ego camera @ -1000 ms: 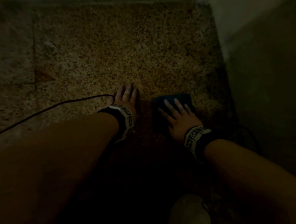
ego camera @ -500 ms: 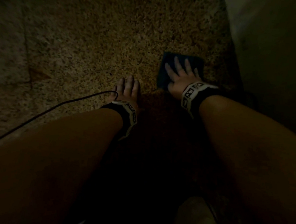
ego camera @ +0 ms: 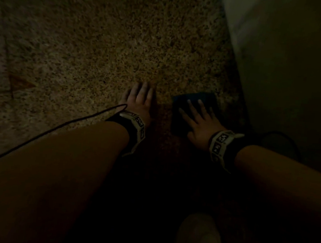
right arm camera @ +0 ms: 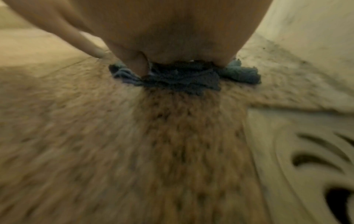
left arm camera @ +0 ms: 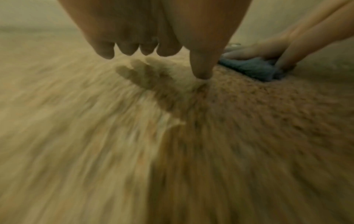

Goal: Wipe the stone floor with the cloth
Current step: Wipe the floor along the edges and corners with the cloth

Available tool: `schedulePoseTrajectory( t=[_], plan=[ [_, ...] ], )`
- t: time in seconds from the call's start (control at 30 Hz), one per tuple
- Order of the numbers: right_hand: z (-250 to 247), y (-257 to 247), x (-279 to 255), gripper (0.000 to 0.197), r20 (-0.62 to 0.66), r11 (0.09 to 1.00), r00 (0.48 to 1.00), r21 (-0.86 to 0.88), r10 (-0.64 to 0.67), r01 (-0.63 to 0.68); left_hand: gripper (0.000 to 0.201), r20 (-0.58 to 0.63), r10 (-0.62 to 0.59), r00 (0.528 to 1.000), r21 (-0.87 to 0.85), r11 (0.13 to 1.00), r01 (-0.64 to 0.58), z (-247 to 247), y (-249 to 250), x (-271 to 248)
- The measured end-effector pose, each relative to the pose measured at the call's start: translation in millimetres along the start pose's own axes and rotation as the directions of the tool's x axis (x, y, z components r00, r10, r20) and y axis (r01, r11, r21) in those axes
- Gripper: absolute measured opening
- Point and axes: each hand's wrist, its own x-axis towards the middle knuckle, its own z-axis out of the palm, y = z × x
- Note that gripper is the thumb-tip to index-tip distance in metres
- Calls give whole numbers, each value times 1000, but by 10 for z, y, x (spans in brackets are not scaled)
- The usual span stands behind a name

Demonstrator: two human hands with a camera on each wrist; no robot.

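Note:
A dark blue cloth (ego camera: 195, 100) lies flat on the speckled stone floor (ego camera: 104, 43) near the right wall. My right hand (ego camera: 197, 115) presses on it with spread, straight fingers; the right wrist view shows the cloth (right arm camera: 182, 78) bunched under the palm. My left hand (ego camera: 139, 97) rests flat on the bare floor just left of the cloth, fingers straight and holding nothing. In the left wrist view the left fingertips (left arm camera: 201, 72) touch the floor, with the cloth (left arm camera: 250, 68) and right hand (left arm camera: 256, 51) at the upper right.
A pale wall (ego camera: 279, 64) rises close on the right, another runs along the far edge. A thin black cable (ego camera: 46, 134) trails left from my left wrist. A pale carved panel with cut-out slots (right arm camera: 316, 159) stands low on the right. Pale shoe (ego camera: 199, 238) below.
My right hand has drawn the cloth back toward me from its farther position half a second ago. The left hand has stayed planted on the floor.

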Motion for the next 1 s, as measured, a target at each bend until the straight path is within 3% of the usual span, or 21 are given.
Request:
schedulePoseTrajectory(
  t=[0.1,0.2,0.37,0.5,0.67,0.83,1.0],
  plan=[
    [54,-43,-1,65,-36,1000,999,19,23,-22,80,8,11,1000,33,999,-11,-161,119,75],
    [85,-110,29,64,-96,998,994,-16,58,-60,91,66,-16,998,-19,1000,17,-331,156,156],
    [79,-80,84,62,-154,999,987,18,48,-46,93,79,-83,993,-28,996,85,-308,135,331],
    [-148,67,260,62,-186,998,981,48,48,-40,90,60,-98,993,21,995,97,-266,150,395],
    [-579,168,584,64,-196,978,970,178,142,-107,106,116,-107,988,72,992,99,-293,175,430],
    [-683,175,648,62,-200,963,965,242,168,-117,88,108,-144,984,5,990,144,-363,255,360],
    [-486,205,480,62,-207,976,970,203,124,-81,84,129,-103,986,43,994,98,-428,239,236]
  ],
)
